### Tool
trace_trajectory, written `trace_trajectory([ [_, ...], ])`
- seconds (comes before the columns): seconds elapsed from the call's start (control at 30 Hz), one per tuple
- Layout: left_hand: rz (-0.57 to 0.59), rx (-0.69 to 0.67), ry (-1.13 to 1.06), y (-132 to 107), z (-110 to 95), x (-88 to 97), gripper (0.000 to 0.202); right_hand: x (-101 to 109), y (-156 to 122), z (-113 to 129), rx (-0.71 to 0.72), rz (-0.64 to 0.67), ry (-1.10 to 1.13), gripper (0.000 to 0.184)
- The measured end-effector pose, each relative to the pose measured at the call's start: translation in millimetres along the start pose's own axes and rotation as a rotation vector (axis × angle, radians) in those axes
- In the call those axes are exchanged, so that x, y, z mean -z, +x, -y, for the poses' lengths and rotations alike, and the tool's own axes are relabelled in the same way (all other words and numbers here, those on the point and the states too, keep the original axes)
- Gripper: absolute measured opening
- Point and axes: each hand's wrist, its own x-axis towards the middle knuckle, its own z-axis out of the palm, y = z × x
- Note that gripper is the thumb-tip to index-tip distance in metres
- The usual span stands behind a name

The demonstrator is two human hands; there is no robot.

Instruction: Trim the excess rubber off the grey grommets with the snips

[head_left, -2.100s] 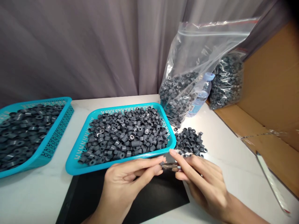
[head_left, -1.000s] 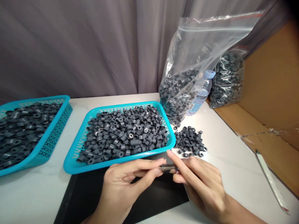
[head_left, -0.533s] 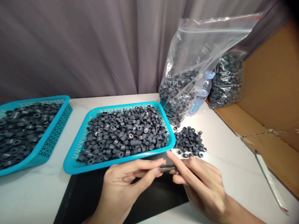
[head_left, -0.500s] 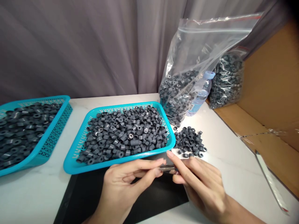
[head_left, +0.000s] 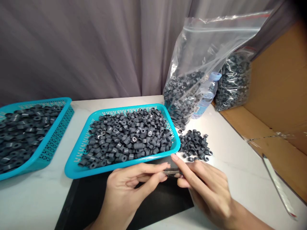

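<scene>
My left hand (head_left: pixel 130 185) is closed in a pinch, thumb against fingertips, above the black mat (head_left: pixel 165 203). What lies inside that pinch is too small and too covered to make out. A thin metal tool (head_left: pixel 171 171) spans the gap between my two hands. Its near end is wrapped by my right hand (head_left: pixel 207 187), whose index finger is stretched along it, and its tip meets my left fingertips. Just beyond stands a turquoise basket (head_left: pixel 144 158) full of short dark grey plastic rings. A loose heap of the same rings (head_left: pixel 194 143) lies behind my right hand.
Another turquoise basket (head_left: pixel 51 135) of rings stands at the left. A clear zip bag (head_left: pixel 182 99) of rings and a water bottle (head_left: pixel 207 92) are at the back right. By the open cardboard box (head_left: pixel 275 83), holding another filled bag (head_left: pixel 233 81), lies a white knife-like strip (head_left: pixel 278 188).
</scene>
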Motion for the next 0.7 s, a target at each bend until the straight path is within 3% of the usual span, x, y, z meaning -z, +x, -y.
trace_trajectory([
  [0.7,-0.012,0.031,-0.045,0.7,0.2,-2.1,0.038,1.0,-1.6,-0.6,0.017,0.008,0.007,0.041],
])
